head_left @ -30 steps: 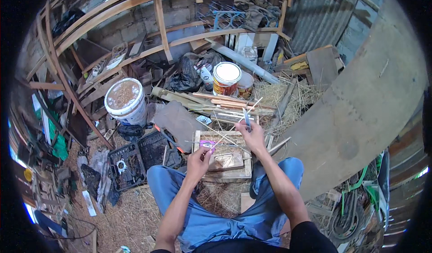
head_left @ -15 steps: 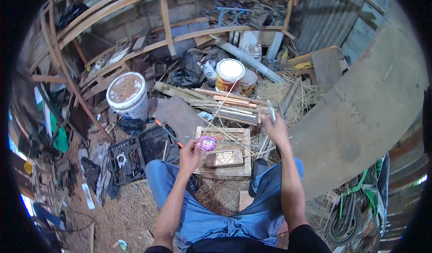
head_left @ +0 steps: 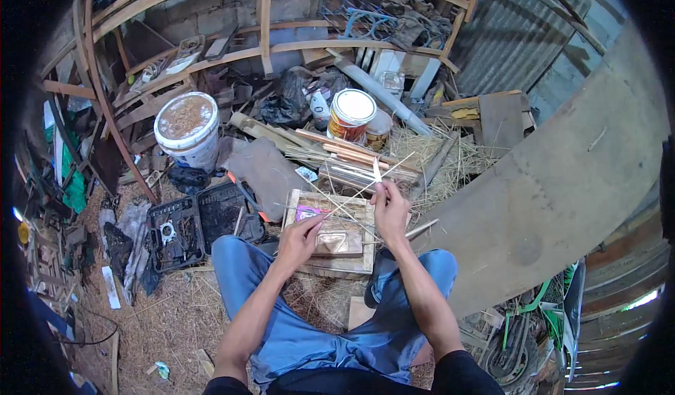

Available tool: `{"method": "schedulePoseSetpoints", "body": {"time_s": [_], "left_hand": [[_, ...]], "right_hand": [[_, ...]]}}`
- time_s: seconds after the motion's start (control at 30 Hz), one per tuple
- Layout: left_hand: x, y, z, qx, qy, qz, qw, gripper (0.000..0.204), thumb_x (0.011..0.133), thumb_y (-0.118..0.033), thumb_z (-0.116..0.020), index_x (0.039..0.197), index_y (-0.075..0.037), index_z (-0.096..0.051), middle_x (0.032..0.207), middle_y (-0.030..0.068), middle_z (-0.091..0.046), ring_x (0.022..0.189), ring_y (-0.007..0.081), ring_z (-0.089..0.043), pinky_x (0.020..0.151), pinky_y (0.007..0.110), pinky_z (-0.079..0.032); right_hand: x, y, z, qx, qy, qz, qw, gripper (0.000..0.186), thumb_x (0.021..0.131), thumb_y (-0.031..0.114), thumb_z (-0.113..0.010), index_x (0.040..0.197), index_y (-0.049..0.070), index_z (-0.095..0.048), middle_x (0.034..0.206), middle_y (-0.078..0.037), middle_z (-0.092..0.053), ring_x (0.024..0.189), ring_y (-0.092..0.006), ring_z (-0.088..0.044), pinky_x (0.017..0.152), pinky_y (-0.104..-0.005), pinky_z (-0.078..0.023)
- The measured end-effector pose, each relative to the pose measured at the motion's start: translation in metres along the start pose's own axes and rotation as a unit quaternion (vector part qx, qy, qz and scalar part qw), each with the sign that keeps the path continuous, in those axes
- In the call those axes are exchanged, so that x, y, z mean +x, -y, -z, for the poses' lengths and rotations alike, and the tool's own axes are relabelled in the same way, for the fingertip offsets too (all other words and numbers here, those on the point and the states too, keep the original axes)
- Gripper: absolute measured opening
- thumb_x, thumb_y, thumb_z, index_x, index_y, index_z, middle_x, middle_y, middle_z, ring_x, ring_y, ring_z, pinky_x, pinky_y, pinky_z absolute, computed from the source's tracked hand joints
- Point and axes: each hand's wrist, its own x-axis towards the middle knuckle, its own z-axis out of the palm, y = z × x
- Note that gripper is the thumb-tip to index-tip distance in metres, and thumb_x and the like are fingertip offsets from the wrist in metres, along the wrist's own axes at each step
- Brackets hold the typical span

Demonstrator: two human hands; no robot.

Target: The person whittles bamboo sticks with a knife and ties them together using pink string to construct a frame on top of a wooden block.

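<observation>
My left hand (head_left: 301, 239) pinches one end of a thin bamboo strip (head_left: 398, 164) above a low wooden crate (head_left: 367, 263). The strip slants up and away to the right. A knife (head_left: 377, 170) is gripped in my right hand (head_left: 391, 212), its pale blade pointing away from me and close to the strip. Whether the blade touches the strip I cannot tell. A pink tape measure (head_left: 308, 212) lies on the crate behind my left hand, partly hidden by it. Nearer me on the crate sits a wooden block (head_left: 339, 243), and other thin strips lie across it.
Beyond the crate lie bundled bamboo strips and sticks (head_left: 344, 152). A large white bucket (head_left: 187, 138) and a smaller lidded bucket (head_left: 353, 114) stand behind. An open black tool case (head_left: 176, 233) lies at left. A broad board (head_left: 541, 205) slopes along the right.
My right hand with the knife has moved left and nearer to me, closer to my left hand. The strip now leans further right. The whole view has shifted slightly.
</observation>
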Motion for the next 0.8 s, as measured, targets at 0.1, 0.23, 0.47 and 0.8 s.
{"method": "schedulePoseSetpoints", "body": {"time_s": [0.1, 0.23, 0.47, 0.8], "left_hand": [[0.003, -0.002, -0.002, 0.012, -0.009, -0.011, 1.000, 0.020, 0.085, -0.009, -0.058, 0.102, -0.005, -0.067, 0.093, 0.0184, -0.066, 0.081, 0.0335, -0.065, 0.069, 0.036, -0.052], [0.001, -0.005, -0.002, 0.020, 0.009, 0.020, 1.000, 0.020, 0.086, -0.011, -0.057, 0.104, -0.006, -0.066, 0.095, 0.0178, -0.066, 0.082, 0.0338, -0.065, 0.069, 0.037, -0.052], [0.003, -0.004, -0.004, 0.045, -0.031, -0.033, 0.998, 0.020, 0.086, -0.009, -0.059, 0.104, -0.004, -0.066, 0.090, 0.0163, -0.067, 0.065, 0.0277, -0.064, 0.059, 0.034, -0.049], [0.001, -0.001, -0.010, 0.098, -0.030, -0.060, 0.993, 0.021, 0.083, -0.010, -0.060, 0.104, -0.006, -0.065, 0.092, 0.0142, -0.066, 0.075, 0.0326, -0.064, 0.063, 0.037, -0.051]], "right_hand": [[-0.005, -0.007, -0.008, -0.022, -0.002, -0.001, 1.000, 0.017, 0.093, 0.015, -0.051, 0.095, 0.002, -0.061, 0.059, -0.008, -0.059, 0.053, -0.0155, -0.058, 0.053, -0.0309, -0.044], [-0.019, -0.013, -0.022, 0.023, 0.062, -0.007, 0.998, 0.016, 0.092, 0.015, -0.051, 0.094, 0.001, -0.060, 0.059, -0.009, -0.059, 0.054, -0.0142, -0.057, 0.053, -0.0313, -0.044], [-0.008, -0.015, -0.022, 0.051, 0.012, -0.001, 0.999, 0.016, 0.093, 0.013, -0.049, 0.091, 0.000, -0.059, 0.060, -0.008, -0.059, 0.056, -0.0140, -0.058, 0.056, -0.0308, -0.045], [-0.019, -0.014, -0.033, 0.124, 0.043, -0.022, 0.991, 0.017, 0.093, 0.013, -0.049, 0.089, -0.002, -0.057, 0.059, -0.007, -0.057, 0.054, -0.0115, -0.054, 0.051, -0.0280, -0.042]]}}
